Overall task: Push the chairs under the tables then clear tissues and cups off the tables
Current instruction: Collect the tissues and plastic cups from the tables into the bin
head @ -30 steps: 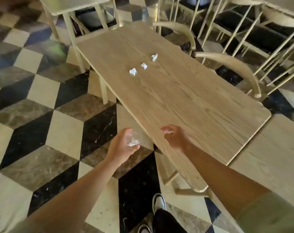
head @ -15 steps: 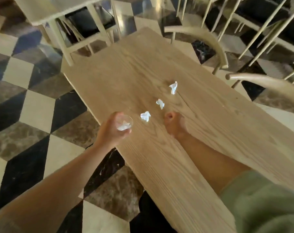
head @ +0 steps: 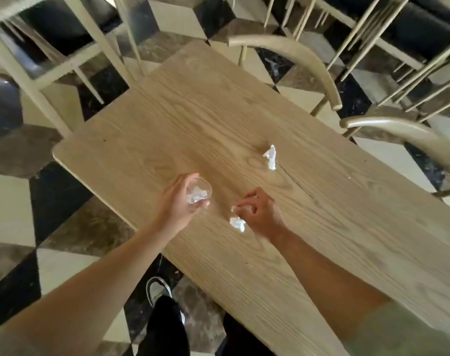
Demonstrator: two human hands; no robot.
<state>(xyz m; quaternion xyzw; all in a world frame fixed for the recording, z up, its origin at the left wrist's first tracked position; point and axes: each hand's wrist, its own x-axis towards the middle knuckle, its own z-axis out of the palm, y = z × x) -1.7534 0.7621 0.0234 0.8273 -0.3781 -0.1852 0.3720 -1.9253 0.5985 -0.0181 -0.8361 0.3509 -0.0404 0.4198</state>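
Observation:
A long wooden table (head: 334, 201) runs diagonally through the view. My left hand (head: 177, 204) hovers over its near-left edge and grips a clear plastic cup (head: 200, 194) with crumpled tissue inside. My right hand (head: 260, 211) is low over the tabletop, with its fingertips pinched on a small white tissue (head: 233, 208). A second crumpled tissue (head: 237, 224) lies on the wood just below that hand. A third tissue (head: 270, 156) lies farther up the table, apart from both hands.
Two pale wooden chairs with curved backs (head: 296, 55) (head: 403, 129) stand along the table's right side. Another table with a dark-seated chair under it (head: 51, 34) stands at the upper left. More chairs (head: 398, 34) crowd the upper right. The floor is checkered tile, and my shoe (head: 158, 289) is below.
I have stepped closer along the table. My right hand has reached the nearer tissues and closed its fingertips on one. My left hand still holds the cup, and it is over the table edge.

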